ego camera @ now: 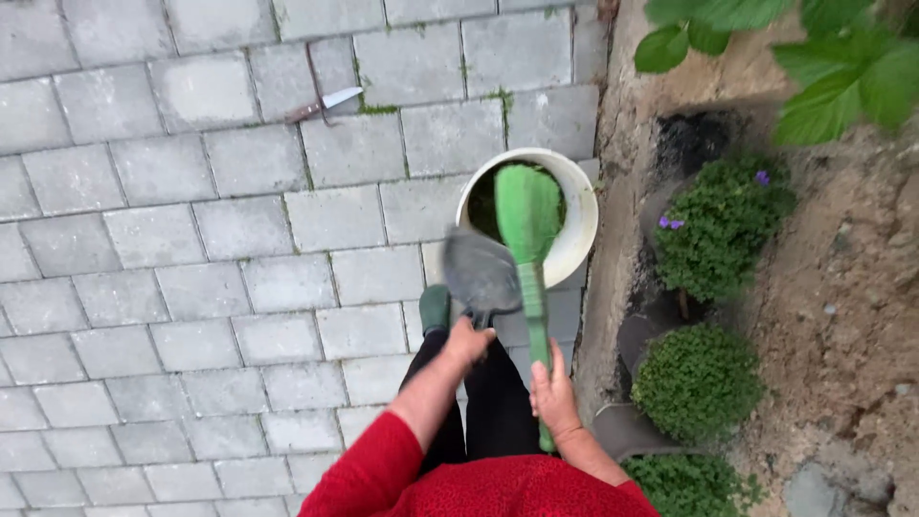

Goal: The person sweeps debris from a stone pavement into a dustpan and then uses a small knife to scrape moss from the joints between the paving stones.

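My left hand [466, 342] grips the short handle of a dark grey hand shovel [479, 273], whose blade points up and away from me. My right hand [553, 391] holds the long handle of a green brush [527, 215]; its green head hangs over the open top of a white bucket [577, 239] that stands on the paving. The shovel blade sits just left of the brush head, at the bucket's near left rim. My red sleeves, black trousers and a dark green boot [435, 308] show below.
Grey paving stones [191, 287] cover the left. A knife [324, 102] lies on them at the back. On the right, a concrete kerb [613, 287] borders a soil bed with low round green plants [699, 381], one with purple flowers [720, 225].
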